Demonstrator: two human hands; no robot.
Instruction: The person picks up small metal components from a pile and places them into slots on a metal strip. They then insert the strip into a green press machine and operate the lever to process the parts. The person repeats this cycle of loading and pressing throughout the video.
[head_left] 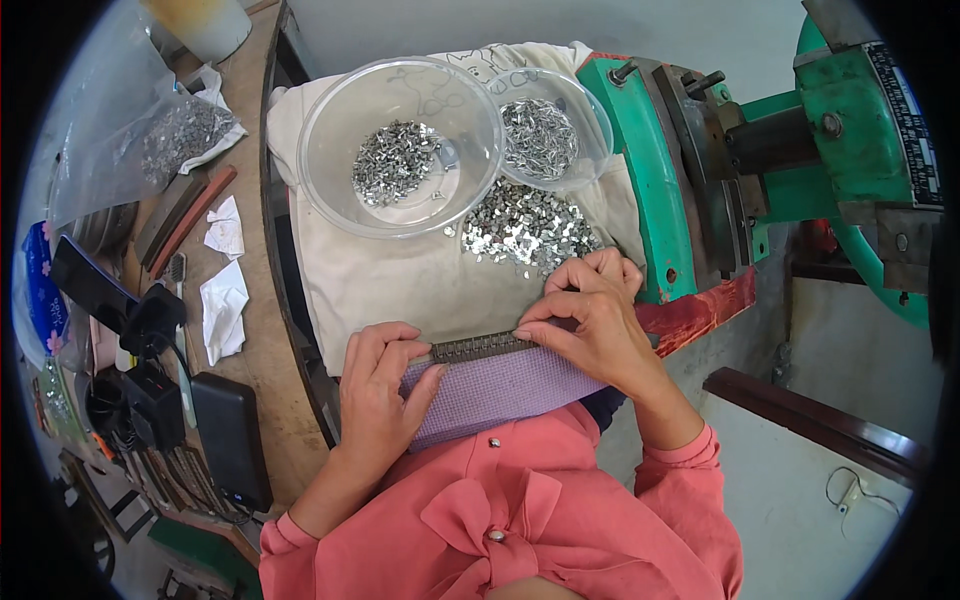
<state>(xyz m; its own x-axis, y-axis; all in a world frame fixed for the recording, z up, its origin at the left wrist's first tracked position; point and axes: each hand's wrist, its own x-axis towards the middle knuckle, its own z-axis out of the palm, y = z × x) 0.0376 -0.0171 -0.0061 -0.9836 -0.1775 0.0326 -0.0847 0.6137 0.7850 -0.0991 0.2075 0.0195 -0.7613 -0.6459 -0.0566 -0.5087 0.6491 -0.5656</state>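
Note:
A narrow dark metal strip (482, 345) with a row of small slots or teeth lies along the far edge of a purple woven pad (480, 390) at my lap. My left hand (378, 385) grips the strip's left end between thumb and fingers. At its right end my right hand (585, 315) is closed in a pinch, thumb tip against the strip; whatever lies between those fingertips is too small to make out. Just beyond my right hand is a loose pile of small shiny metal pieces (525, 230) on a beige cloth (370, 280).
Behind the pile stand a large clear bowl (320, 150) and a smaller clear bowl (595, 130), both holding small metal parts. A green machine (655, 190) rises at the right. On the left wooden bench (270, 400) lie a black power bank (230, 440), a phone (90, 280) and white paper (224, 310).

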